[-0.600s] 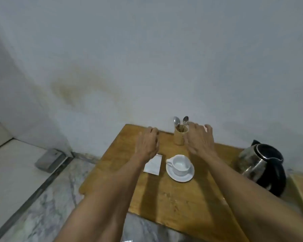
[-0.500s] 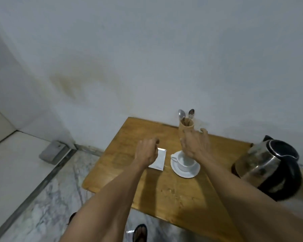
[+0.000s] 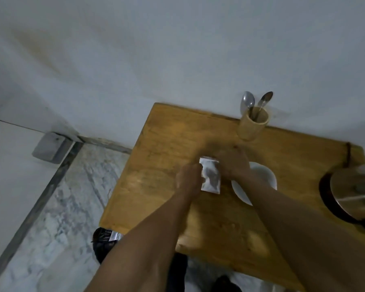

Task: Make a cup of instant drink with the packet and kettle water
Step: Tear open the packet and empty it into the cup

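While the packet (image 3: 211, 178) stands over the table (image 3: 156, 165), both hands' fingers (image 3: 190, 173) pinch its sides.

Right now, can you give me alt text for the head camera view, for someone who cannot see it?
Both hands, left hand and right hand, hold a small silvery packet over a wooden table, beside a white cup and saucer. A wooden holder with two spoons stands by the wall, and a steel kettle sits at the right edge.

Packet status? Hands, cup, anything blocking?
Both hands, left hand and right hand, on packet, unopened as far as visible. Cup partly hidden behind right hand. Kettle untouched, right edge.
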